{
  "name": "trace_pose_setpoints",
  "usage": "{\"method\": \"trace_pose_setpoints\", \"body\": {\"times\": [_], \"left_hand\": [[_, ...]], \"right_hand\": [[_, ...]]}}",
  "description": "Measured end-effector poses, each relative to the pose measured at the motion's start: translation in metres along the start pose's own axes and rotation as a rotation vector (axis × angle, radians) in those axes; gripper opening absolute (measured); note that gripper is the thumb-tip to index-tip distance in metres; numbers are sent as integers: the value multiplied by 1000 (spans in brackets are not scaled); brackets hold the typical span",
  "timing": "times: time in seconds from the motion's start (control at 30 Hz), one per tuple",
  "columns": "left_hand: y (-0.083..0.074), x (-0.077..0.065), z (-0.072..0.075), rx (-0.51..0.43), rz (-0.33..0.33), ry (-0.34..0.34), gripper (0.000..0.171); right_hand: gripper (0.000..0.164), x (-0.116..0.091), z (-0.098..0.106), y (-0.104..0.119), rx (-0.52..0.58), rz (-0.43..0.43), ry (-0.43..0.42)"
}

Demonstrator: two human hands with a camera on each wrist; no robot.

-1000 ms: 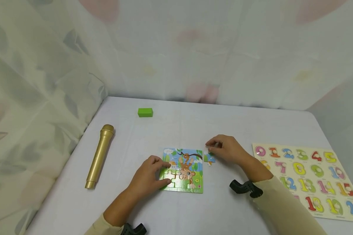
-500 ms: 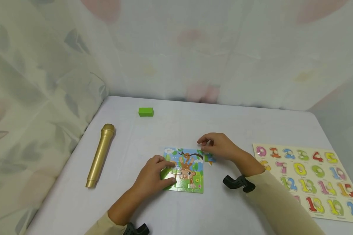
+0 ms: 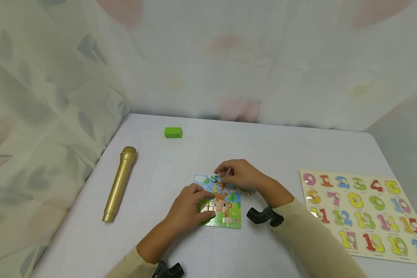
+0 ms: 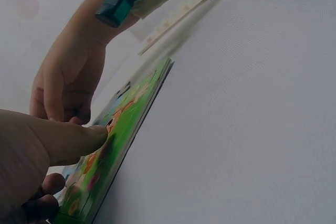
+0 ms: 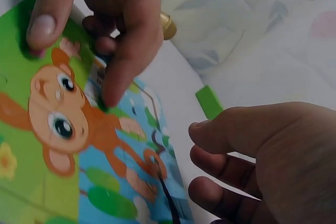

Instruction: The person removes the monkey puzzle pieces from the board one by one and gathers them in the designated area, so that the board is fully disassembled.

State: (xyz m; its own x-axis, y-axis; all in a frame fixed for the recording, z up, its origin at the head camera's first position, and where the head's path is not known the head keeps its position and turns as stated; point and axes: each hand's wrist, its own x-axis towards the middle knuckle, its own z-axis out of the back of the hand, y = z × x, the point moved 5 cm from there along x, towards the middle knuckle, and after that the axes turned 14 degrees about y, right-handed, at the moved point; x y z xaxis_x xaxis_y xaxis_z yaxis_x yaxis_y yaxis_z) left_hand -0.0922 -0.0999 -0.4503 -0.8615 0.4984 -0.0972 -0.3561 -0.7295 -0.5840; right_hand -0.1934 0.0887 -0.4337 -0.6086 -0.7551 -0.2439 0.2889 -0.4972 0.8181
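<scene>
A small jigsaw puzzle with a monkey picture lies flat on the white table. My left hand rests on its left side, thumb and index finger spread and extended over the picture. Above the puzzle's far edge is my right hand, its fingers loosely bent, with a gap between thumb and fingertips in the right wrist view and nothing seen held. Just right of the puzzle, a loose jigsaw piece shows partly under the right hand. In the left wrist view, the left thumb points across the puzzle's surface.
A number board lies at the right, partly behind the right sleeve. A gold microphone lies at the left. Farther back sits a green block. Patterned curtains hang behind the table and along its left side.
My right hand has moved left, from beside the loose piece to over the puzzle's far edge. My left hand has slid slightly right across the puzzle.
</scene>
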Motion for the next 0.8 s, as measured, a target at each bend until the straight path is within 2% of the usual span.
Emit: {"method": "trace_pose_setpoints", "body": {"times": [0.2, 0.4, 0.8], "left_hand": [[-2, 1, -3, 28, 8, 9, 48], [-2, -1, -1, 36, 16, 9, 47], [-6, -2, -1, 49, -27, -3, 46]], "right_hand": [[32, 10, -13, 3, 72, -4, 48], [34, 16, -17, 1, -35, 19, 56], [43, 19, -18, 6, -190, -20, 140]]}}
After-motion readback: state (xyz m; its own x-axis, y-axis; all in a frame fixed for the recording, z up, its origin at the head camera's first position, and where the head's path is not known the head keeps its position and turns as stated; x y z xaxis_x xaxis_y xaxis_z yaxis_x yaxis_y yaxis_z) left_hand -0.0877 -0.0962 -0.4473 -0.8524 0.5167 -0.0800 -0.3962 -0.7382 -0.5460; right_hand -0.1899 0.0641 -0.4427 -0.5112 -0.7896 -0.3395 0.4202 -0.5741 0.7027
